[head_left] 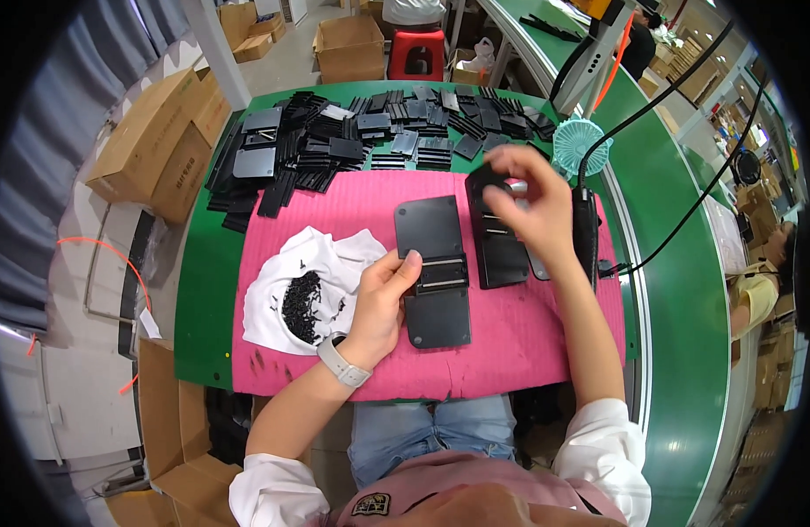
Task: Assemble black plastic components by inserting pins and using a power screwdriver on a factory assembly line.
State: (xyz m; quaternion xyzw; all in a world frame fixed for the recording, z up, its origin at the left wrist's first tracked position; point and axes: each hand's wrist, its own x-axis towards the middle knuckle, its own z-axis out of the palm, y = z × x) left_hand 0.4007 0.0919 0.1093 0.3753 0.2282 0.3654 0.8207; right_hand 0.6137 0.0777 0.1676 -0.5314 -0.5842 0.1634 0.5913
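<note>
My left hand (385, 297) grips a black hinged plate (433, 230) by its left edge, with the thumb on top. The plate has two flat rounded panels joined by a middle section with metal rods. To its right lies a second black hinged piece (502, 259), standing slightly tilted on the pink mat. My right hand (538, 204) hovers over that piece's upper part, its thumb and fingers curved but apart, slightly blurred; I make out nothing held between them. On a white cloth (263, 303) left of my left hand sits a heap of small black screws (301, 307).
A pink foam mat (335, 384) covers the front of the green table (203, 307). Stacked black plates (335, 149) fill its far side. At right stand a small turquoise fan (581, 147) and a black cable (655, 101). Cardboard boxes (150, 145) flank the left.
</note>
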